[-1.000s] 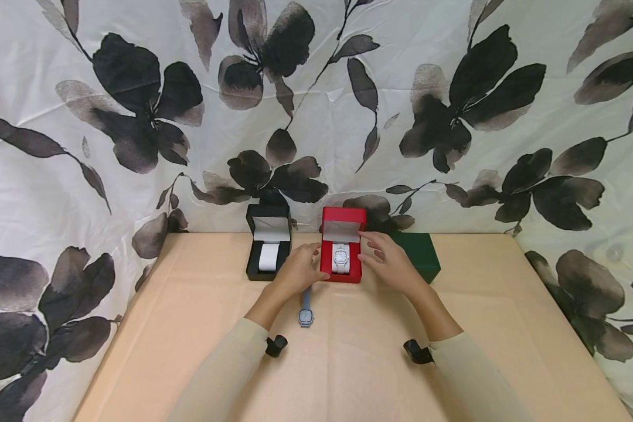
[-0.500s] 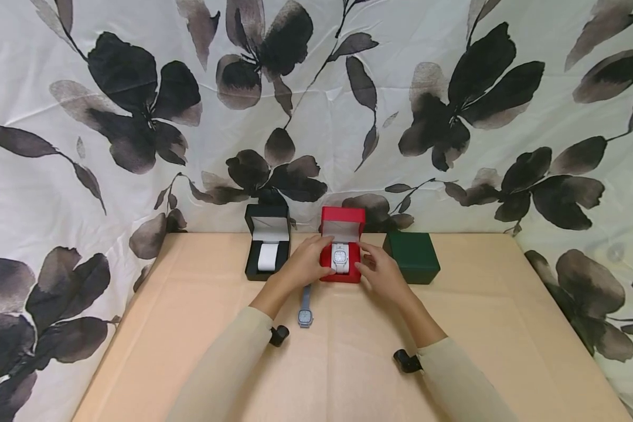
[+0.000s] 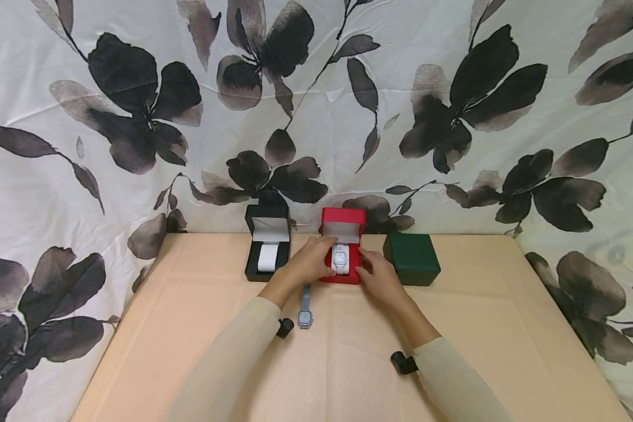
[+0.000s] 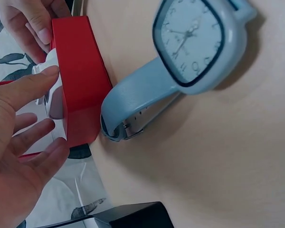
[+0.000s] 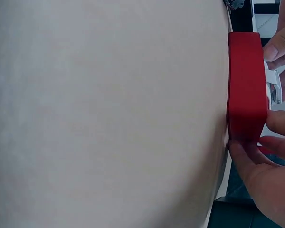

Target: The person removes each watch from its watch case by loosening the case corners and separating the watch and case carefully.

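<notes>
The right hand (image 3: 381, 275) had slid down the side of the red box (image 5: 247, 85) over the last second, from up beside its lid to the lower wall, while the left hand (image 3: 308, 261) had come in over the opposite wall. That brought both hands to the box that held the white watch (image 3: 340, 255), so the work seemed to centre there, with one side steadied and the other reached into. The white watch sat around the cushion inside, face up, and had not visibly moved.

The right hand grasped the box's right front corner, a digit on the top rim and others against the side. The left hand was loosely spread, thumb near the front of the white watch and fingers by the left wall; whether it pressed on the watch could not be told. Both forearms angled inward from the near edge in pale sleeves (image 3: 227, 357).

Just in front of the left hand, the blue watch (image 3: 305, 318) lay on the table (image 3: 469, 328). To the left stood the open black box (image 3: 268, 213) with a bare white cushion (image 3: 267, 257); to the right, the closed green box (image 3: 412, 258).
</notes>
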Motion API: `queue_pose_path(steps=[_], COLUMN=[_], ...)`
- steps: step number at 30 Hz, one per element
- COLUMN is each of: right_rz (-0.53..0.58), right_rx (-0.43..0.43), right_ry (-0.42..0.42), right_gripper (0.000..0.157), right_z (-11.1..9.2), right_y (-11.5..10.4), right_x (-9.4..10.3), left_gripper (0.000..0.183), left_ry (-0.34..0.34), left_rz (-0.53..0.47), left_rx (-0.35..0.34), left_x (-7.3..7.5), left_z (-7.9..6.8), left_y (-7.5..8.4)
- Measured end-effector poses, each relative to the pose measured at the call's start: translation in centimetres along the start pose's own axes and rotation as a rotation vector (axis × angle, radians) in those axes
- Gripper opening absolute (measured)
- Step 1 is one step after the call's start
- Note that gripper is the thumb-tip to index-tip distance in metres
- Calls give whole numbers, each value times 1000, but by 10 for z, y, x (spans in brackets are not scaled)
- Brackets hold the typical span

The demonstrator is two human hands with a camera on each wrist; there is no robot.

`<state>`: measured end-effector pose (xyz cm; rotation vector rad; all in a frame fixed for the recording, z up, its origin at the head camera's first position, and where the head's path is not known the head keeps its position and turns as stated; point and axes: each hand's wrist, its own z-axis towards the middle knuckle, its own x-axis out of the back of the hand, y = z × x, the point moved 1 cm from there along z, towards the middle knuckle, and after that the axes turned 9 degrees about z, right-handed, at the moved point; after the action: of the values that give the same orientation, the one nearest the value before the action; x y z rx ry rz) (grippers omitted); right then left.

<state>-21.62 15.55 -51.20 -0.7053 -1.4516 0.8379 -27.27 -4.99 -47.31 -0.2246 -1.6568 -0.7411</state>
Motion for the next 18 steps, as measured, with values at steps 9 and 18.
queue_pose_path(steps=[9, 18], right_rz=[-20, -14], right_rx=[4, -19], right_ry=[-16, -13], right_gripper=[60, 60], right_z=[7, 10], right_y=[2, 5], right_x=[1, 1], left_gripper=[73, 69], left_ry=[-36, -58], left_rz=[113, 109], left_rx=[21, 79], left_x=[2, -2], left_z=[7, 15], left_y=[0, 4])
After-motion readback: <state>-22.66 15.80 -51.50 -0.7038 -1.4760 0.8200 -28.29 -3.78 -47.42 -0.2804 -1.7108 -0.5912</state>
